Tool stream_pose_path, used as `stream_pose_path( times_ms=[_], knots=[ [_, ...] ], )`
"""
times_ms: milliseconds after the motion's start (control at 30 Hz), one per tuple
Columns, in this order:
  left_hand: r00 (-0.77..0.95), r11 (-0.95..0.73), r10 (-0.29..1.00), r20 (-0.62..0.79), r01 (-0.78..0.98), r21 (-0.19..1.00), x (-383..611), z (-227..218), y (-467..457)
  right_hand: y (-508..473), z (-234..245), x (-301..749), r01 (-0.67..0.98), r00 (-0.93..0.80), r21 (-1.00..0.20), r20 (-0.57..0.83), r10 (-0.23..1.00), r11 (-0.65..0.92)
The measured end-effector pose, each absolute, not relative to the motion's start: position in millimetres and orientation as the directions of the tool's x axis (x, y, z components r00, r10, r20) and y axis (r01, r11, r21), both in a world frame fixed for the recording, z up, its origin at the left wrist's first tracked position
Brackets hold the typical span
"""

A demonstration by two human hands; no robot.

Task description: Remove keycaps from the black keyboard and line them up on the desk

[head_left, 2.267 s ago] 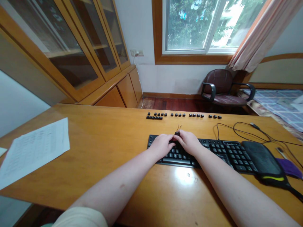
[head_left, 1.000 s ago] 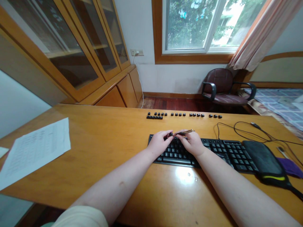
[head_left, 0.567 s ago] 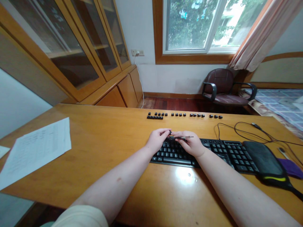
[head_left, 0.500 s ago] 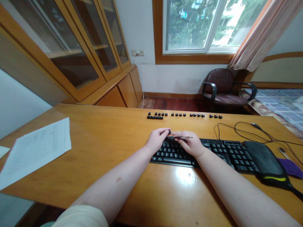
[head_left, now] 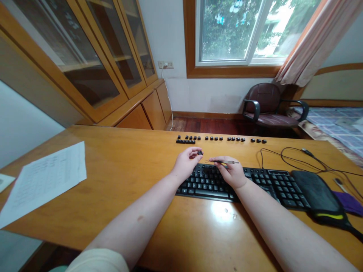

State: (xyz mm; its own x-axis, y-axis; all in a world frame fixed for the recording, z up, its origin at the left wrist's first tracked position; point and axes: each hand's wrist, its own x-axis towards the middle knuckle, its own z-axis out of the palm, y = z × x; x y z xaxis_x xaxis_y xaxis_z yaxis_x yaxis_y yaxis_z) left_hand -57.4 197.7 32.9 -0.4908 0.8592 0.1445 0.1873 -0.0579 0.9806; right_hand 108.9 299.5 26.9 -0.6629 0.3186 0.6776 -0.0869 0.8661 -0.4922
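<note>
A black keyboard (head_left: 255, 183) lies on the wooden desk (head_left: 127, 177), with its top row of keys removed. My left hand (head_left: 185, 164) hovers over the keyboard's left end and pinches a small black keycap (head_left: 200, 153) between thumb and fingers. My right hand (head_left: 231, 172) rests over the keys just to the right, closed on a thin wire keycap puller (head_left: 225, 162) that points sideways. A row of several loose black keycaps (head_left: 219, 139) is lined up on the desk beyond the keyboard.
A printed sheet of paper (head_left: 42, 181) lies at the desk's left. A black pouch (head_left: 314, 189), a purple item (head_left: 350, 202) and a looped black cable (head_left: 297, 156) sit at the right. Behind the desk stand a glass-door cabinet (head_left: 93, 64) and a brown armchair (head_left: 266, 105).
The puller, first upright on a key, was tilted sideways. My left hand took the keycap off it and has lifted it up and away to the left.
</note>
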Motion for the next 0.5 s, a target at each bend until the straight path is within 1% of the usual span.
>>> stream_pose_path(
  times_ms=[67, 167, 200, 267, 333, 400, 500],
  knots=[
    [-0.502, -0.037, 0.847, 0.174, 0.271, 0.962, -72, 41, 207, 300, 26, 109, -0.08, -0.648, -0.508, 0.68, 0.342, 0.858],
    [-0.448, -0.005, 0.866, 0.22, 0.432, 0.902, -99, 52, 230, 300, 26, 109, -0.079, -0.639, -0.516, 0.683, 0.354, 0.853],
    [-0.41, -0.008, 0.876, 0.253, 0.513, 0.858, -107, 54, 239, 300, 26, 109, -0.082, -0.637, -0.515, 0.686, 0.352, 0.854],
    [-0.4, 0.046, 0.871, 0.285, 0.643, 0.764, -119, 54, 255, 299, 27, 109, -0.09, -0.631, -0.509, 0.694, 0.346, 0.856],
    [-0.38, 0.093, 0.875, 0.299, 0.739, 0.667, -125, 49, 267, 299, 27, 109, -0.096, -0.628, -0.503, 0.7, 0.34, 0.859],
    [-0.338, 0.111, 0.877, 0.342, 0.834, 0.54, -126, 42, 274, 299, 27, 109, -0.095, -0.629, -0.499, 0.701, 0.336, 0.861],
    [-0.288, 0.139, 0.87, 0.4, 0.922, 0.362, -125, 30, 276, 299, 28, 109, -0.09, -0.633, -0.497, 0.697, 0.336, 0.863]
  ],
)
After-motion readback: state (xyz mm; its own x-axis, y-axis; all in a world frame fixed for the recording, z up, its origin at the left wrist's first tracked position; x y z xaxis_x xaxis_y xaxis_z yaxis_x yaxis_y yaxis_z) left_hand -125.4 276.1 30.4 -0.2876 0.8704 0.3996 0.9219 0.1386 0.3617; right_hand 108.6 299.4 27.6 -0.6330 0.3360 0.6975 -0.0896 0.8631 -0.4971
